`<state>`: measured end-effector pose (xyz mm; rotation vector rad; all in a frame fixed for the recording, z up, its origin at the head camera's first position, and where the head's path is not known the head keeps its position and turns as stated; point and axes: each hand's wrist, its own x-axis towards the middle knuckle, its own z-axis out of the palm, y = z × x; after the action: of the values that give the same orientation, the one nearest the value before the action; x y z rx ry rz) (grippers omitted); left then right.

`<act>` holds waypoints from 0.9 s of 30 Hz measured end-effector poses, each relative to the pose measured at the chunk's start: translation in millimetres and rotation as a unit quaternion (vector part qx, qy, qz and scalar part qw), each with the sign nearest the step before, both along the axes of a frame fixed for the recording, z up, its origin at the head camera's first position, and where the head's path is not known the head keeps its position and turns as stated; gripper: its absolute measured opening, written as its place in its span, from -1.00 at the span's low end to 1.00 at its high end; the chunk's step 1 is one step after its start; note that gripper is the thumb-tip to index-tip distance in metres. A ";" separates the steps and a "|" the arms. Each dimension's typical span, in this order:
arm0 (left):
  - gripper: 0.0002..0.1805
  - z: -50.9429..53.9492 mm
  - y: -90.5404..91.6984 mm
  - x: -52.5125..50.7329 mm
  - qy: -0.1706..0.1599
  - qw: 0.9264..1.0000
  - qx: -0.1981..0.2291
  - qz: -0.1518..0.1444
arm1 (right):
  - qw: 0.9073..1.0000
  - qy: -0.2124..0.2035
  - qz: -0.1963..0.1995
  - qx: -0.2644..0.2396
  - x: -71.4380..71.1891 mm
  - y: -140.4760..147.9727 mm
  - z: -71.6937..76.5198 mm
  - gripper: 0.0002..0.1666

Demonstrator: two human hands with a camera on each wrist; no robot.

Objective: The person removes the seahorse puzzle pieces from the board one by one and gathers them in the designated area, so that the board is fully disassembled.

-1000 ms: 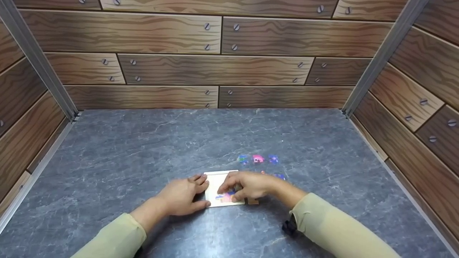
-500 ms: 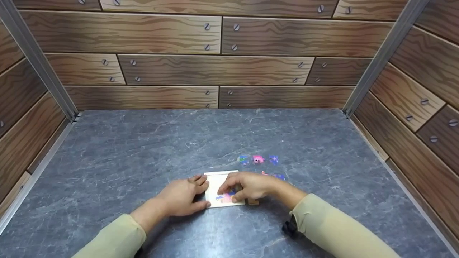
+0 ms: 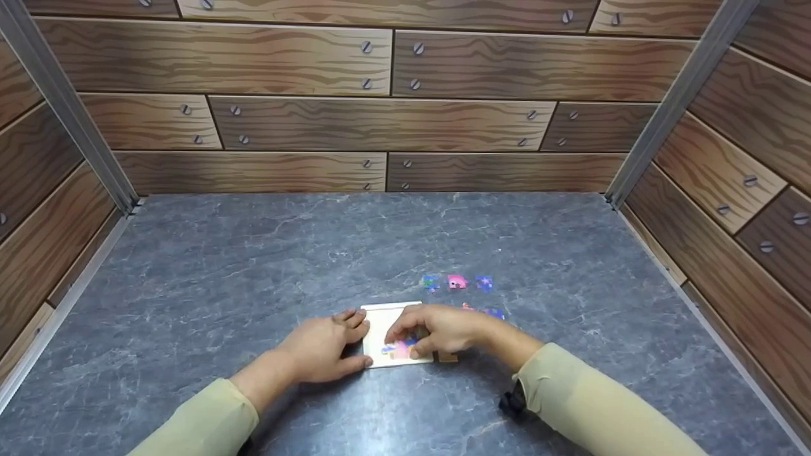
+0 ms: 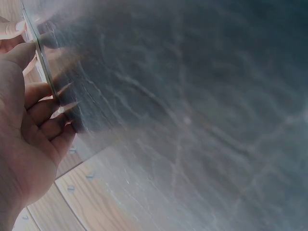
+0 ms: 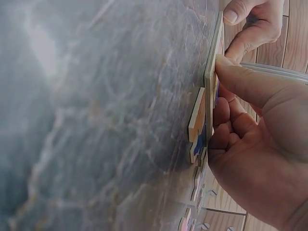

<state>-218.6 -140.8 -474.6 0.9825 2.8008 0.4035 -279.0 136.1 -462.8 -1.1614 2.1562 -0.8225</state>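
Observation:
A white puzzle board (image 3: 379, 326) lies flat on the table, with colourful puzzle pieces (image 3: 398, 349) in its lower part. My left hand (image 3: 320, 348) rests against the board's left edge, thumb at the near corner and fingers further up. Over the board's right side, my right hand (image 3: 447, 326) pinches a puzzle piece between thumb and bent fingers. That piece is mostly hidden; the right wrist view shows a bit of blue between the fingers. The right thumb (image 5: 240, 79) touches the board's edge there. The left wrist view shows the left fingers (image 4: 41, 108) along the board's side.
Loose puzzle pieces lie beyond the right hand: a green-blue one (image 3: 430, 282), a pink one (image 3: 457, 281) and a blue one (image 3: 484, 282). Others (image 3: 494, 313) are partly behind the right wrist. A brownish piece (image 3: 448, 357) sits beside the board. Wood-patterned walls (image 3: 304, 120) enclose the table.

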 end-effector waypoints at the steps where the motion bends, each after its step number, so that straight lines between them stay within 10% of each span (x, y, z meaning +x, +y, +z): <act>1: -0.24 0.1 0.0 0.0 0.000 1.000 -0.001 0.001 | 1.000 -0.003 -0.001 -0.001 -0.1 0.0 -0.1 -0.53; 27: -0.24 -0.2 -0.8 0.6 0.012 1.000 0.008 -0.006 | 0.999 -0.035 -0.019 0.002 -0.3 -2.0 0.4 -0.55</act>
<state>-218.0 -141.6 -474.9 1.0135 2.8157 0.4171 -279.4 134.1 -462.4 -1.0760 2.1281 -0.8615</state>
